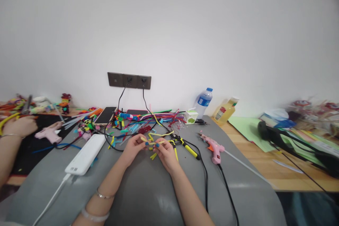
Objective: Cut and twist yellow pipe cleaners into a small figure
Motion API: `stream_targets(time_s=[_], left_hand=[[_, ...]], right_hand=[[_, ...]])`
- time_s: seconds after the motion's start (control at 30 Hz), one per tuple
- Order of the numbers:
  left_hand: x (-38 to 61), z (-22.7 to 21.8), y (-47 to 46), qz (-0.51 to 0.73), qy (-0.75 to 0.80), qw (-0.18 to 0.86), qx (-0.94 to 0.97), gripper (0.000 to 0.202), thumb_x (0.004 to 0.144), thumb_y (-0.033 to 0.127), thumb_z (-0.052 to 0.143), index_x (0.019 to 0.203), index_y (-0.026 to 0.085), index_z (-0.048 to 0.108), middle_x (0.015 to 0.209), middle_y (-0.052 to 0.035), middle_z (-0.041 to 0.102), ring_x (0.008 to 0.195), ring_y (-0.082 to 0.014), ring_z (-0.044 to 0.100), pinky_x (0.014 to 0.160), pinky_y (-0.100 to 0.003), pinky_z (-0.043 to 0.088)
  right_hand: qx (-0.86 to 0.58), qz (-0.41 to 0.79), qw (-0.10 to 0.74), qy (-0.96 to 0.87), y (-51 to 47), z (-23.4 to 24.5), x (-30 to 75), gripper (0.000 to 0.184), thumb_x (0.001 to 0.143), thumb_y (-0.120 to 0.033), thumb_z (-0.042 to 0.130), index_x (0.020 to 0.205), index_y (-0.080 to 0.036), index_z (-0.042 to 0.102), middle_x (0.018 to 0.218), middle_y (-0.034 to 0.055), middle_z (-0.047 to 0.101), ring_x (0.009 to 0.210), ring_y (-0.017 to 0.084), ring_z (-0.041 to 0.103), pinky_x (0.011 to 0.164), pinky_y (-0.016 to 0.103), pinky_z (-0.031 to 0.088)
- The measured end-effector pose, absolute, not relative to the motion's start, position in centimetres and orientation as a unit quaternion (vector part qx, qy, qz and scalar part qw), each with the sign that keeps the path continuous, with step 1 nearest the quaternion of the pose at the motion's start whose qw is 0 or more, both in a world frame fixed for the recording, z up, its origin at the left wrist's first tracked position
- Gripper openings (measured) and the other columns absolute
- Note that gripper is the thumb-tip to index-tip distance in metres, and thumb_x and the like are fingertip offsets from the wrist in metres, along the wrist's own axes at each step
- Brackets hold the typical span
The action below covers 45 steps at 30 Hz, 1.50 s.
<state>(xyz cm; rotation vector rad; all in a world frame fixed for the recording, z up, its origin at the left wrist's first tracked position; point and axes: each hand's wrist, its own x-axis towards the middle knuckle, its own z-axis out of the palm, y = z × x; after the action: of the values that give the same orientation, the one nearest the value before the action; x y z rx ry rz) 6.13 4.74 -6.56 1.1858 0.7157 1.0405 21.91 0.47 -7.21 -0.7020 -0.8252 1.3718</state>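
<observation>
My left hand and my right hand meet over the middle of the grey mat, fingertips pinched. Between them runs a short yellow pipe cleaner, gripped at both sides. More yellow pipe cleaner pieces lie just beneath my fingers. To the right of my right hand rest pliers with yellow and black handles. A pink hot glue gun with a glue stick in its back lies farther right.
Colourful pipe cleaners pile up along the wall. A white power bank and a phone lie left. A water bottle and a yellow bottle stand behind. Black cables cross the mat. At far left, another person's hand holds a yellow-handled tool.
</observation>
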Motion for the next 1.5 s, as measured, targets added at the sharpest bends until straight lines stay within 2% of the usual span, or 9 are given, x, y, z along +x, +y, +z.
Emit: stream_targets(time_s=[0.1,0.2,0.3,0.57,0.73,0.87,1.03,1.3,1.5], left_hand=[[6.1,-6.2,4.6,0.482,0.31,0.65,0.5,0.026,0.069,0.036,0.076,0.079,0.017,0.061,0.086,-0.0021,0.066,0.072,-0.0131,0.061,0.063,-0.023,0.051],[6.1,-6.1,4.5,0.481,0.304,0.661,0.49,0.027,0.069,0.035,0.077,0.079,0.016,0.062,0.072,0.0013,0.06,0.062,-0.0099,0.055,0.056,-0.02,0.047],[6.1,-6.3,4.6,0.477,0.301,0.659,0.498,0.027,0.068,0.035,0.078,0.079,0.016,0.061,0.066,0.0039,0.055,0.057,-0.0084,0.05,0.052,-0.018,0.043],[6.2,-6.5,4.9,0.45,0.314,0.623,0.557,0.027,0.067,0.036,0.078,0.071,0.015,0.062,0.064,0.0023,0.058,0.058,-0.0092,0.049,0.054,-0.019,0.04],[6.4,-6.3,4.7,0.422,0.312,0.65,0.551,0.033,0.065,0.035,0.079,0.084,0.017,0.058,0.07,0.0015,0.062,0.06,-0.01,0.052,0.052,-0.018,0.037],[6.3,-6.3,4.6,0.42,0.316,0.63,0.572,0.029,0.069,0.036,0.076,0.074,0.016,0.056,0.064,0.0037,0.055,0.057,-0.0085,0.046,0.052,-0.018,0.035],[6.3,-6.2,4.6,0.421,0.342,0.594,0.594,0.027,0.069,0.036,0.073,0.069,0.016,0.055,0.061,0.005,0.05,0.056,-0.0087,0.042,0.053,-0.019,0.033],[6.3,-6.6,4.6,0.381,0.336,0.538,0.673,0.011,0.074,0.023,0.064,0.077,0.015,0.058,0.065,0.0048,0.047,0.059,-0.0092,0.039,0.055,-0.02,0.029],[6.5,-6.3,4.3,0.4,0.31,0.585,0.634,0.025,0.076,0.031,0.067,0.092,0.019,0.052,0.072,0.0042,0.053,0.061,-0.0095,0.044,0.056,-0.019,0.034]], right_hand=[[-0.319,0.576,0.646,-0.387,0.5,-7.2,21.7,0.02,0.065,-0.035,0.082,0.073,-0.021,0.07,0.076,-0.0002,0.065,0.065,0.012,0.059,0.064,0.024,0.051],[-0.318,0.562,0.653,-0.395,0.6,-7.2,21.6,0.018,0.066,-0.035,0.081,0.072,-0.021,0.071,0.084,0.0015,0.067,0.071,0.014,0.061,0.067,0.026,0.052],[-0.31,0.573,0.65,-0.391,0.7,-7.1,21.5,0.02,0.066,-0.036,0.081,0.072,-0.021,0.071,0.081,0.0015,0.068,0.069,0.014,0.061,0.068,0.026,0.053],[-0.296,0.595,0.655,-0.359,0.9,-7.3,21.7,0.02,0.065,-0.034,0.083,0.075,-0.021,0.071,0.068,-0.0018,0.068,0.062,0.012,0.061,0.066,0.023,0.05],[-0.286,0.6,0.662,-0.345,1.1,-7.6,21.8,0.023,0.065,-0.029,0.083,0.082,-0.022,0.069,0.068,-0.0024,0.069,0.061,0.012,0.061,0.065,0.023,0.049],[-0.274,0.602,0.666,-0.345,1.2,-7.8,21.9,0.02,0.066,-0.028,0.083,0.073,-0.021,0.066,0.067,-0.0029,0.067,0.061,0.011,0.06,0.064,0.022,0.048],[-0.294,0.588,0.667,-0.352,1.2,-8.1,21.9,0.02,0.067,-0.032,0.081,0.072,-0.021,0.064,0.069,-0.0019,0.066,0.063,0.013,0.059,0.065,0.024,0.047],[-0.311,0.542,0.673,-0.394,1.2,-8.3,21.9,0.017,0.067,-0.03,0.08,0.07,-0.021,0.066,0.086,0.0017,0.064,0.078,0.016,0.058,0.073,0.027,0.046],[-0.308,0.553,0.655,-0.413,1.1,-8.2,22.0,0.012,0.07,-0.027,0.077,0.069,-0.021,0.066,0.095,0.003,0.064,0.086,0.017,0.059,0.079,0.029,0.046]])
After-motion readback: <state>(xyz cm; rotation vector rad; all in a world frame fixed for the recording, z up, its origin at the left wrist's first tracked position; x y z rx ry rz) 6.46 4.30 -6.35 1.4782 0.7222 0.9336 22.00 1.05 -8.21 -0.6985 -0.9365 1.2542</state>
